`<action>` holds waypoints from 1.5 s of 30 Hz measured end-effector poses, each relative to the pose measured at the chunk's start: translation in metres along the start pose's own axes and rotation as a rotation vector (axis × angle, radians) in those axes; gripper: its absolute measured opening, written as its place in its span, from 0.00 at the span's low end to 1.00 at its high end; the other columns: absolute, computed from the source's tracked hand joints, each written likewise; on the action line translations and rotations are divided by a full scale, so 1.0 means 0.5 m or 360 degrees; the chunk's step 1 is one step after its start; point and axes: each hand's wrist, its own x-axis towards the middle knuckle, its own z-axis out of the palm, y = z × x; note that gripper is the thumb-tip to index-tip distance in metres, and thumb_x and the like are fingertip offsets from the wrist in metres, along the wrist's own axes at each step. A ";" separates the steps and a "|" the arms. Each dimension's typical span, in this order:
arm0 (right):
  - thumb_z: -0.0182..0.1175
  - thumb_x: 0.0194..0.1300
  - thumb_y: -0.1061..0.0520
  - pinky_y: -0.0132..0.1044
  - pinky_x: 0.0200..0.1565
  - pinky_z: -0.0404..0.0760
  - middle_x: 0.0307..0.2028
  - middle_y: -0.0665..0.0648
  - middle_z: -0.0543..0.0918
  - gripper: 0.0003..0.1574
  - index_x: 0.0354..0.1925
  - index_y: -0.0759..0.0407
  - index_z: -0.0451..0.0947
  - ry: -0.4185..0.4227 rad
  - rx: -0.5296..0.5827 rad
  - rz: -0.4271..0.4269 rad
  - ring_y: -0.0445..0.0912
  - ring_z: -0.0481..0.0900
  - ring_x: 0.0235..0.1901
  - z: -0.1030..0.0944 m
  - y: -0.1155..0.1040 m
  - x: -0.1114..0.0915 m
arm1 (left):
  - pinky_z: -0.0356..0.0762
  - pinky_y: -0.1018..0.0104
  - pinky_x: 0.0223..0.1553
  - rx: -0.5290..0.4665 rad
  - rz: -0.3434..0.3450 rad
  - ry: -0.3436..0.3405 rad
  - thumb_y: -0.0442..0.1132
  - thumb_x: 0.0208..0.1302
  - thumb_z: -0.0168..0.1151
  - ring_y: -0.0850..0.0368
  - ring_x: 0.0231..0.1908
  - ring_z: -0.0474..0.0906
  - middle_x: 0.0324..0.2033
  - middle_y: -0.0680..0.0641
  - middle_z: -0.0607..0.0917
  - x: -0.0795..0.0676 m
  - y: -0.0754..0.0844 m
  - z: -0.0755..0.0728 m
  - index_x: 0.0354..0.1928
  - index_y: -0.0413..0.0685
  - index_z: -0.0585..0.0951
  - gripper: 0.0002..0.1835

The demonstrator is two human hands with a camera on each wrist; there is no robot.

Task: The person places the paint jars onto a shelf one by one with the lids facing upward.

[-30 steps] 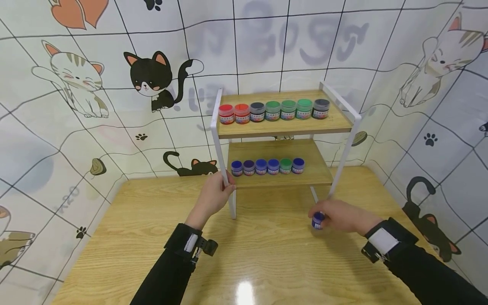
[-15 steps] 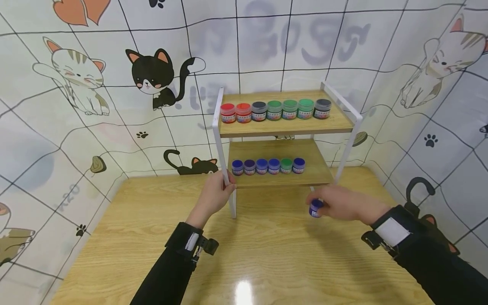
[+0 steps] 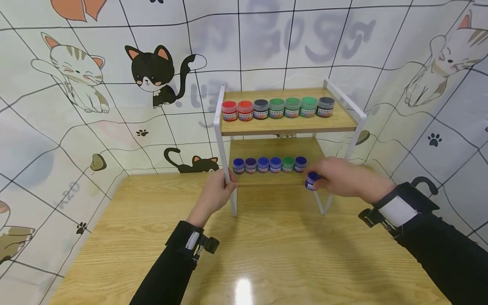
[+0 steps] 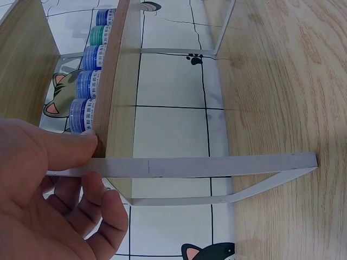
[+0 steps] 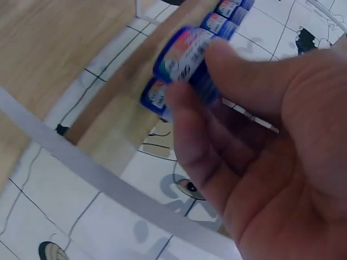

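My right hand (image 3: 341, 176) pinches a small blue paint jar (image 3: 311, 181) between thumb and fingers, at the front edge of the lower shelf (image 3: 267, 179). In the right wrist view the held jar (image 5: 184, 57) overlaps another blue jar behind it. My left hand (image 3: 213, 191) grips the white front leg (image 3: 222, 152) of the two-tier rack at the left, with the thumb beside the shelf edge in the left wrist view. On the lower shelf stands a row of several blue and purple jars (image 3: 263, 165) with one green jar (image 3: 287, 164) among them.
Red, dark grey and green jars (image 3: 292, 107) line the upper shelf (image 3: 289, 125). The rack's white right front leg (image 3: 352, 142) rises beside my right hand. Wooden tabletop (image 3: 171, 254) spreads in front, and a cat-patterned wall covering (image 3: 152, 127) stands behind.
My right hand has lifted the blue jar from low beside the rack's right leg up to the lower shelf's front edge. My left hand keeps its grip on the left leg.
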 end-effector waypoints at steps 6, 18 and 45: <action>0.67 0.59 0.62 0.48 0.45 0.82 0.42 0.60 0.83 0.22 0.52 0.65 0.79 0.0030 -0.0192 0.0168 0.51 0.82 0.41 -0.019 -0.009 0.017 | 0.69 0.67 0.24 -0.0014 0.0010 0.0007 0.33 0.65 0.61 0.58 0.23 0.69 0.26 0.47 0.78 -0.001 0.001 -0.001 0.37 0.40 0.78 0.03; 0.68 0.56 0.66 0.47 0.40 0.82 0.34 0.60 0.84 0.16 0.45 0.64 0.80 0.0034 -0.0475 0.0242 0.50 0.81 0.33 -0.023 0.006 0.047 | 0.69 0.66 0.24 -0.0012 0.0010 0.0001 0.33 0.65 0.62 0.57 0.23 0.69 0.26 0.46 0.79 0.000 0.000 -0.002 0.35 0.41 0.78 0.02; 0.61 0.62 0.66 0.43 0.34 0.79 0.28 0.58 0.77 0.06 0.38 0.65 0.74 -0.0030 -0.0473 0.0251 0.48 0.76 0.29 0.002 0.028 0.076 | 0.68 0.66 0.23 -0.0005 -0.0032 -0.0003 0.33 0.66 0.60 0.57 0.23 0.69 0.26 0.46 0.78 -0.001 0.000 0.002 0.36 0.42 0.78 0.02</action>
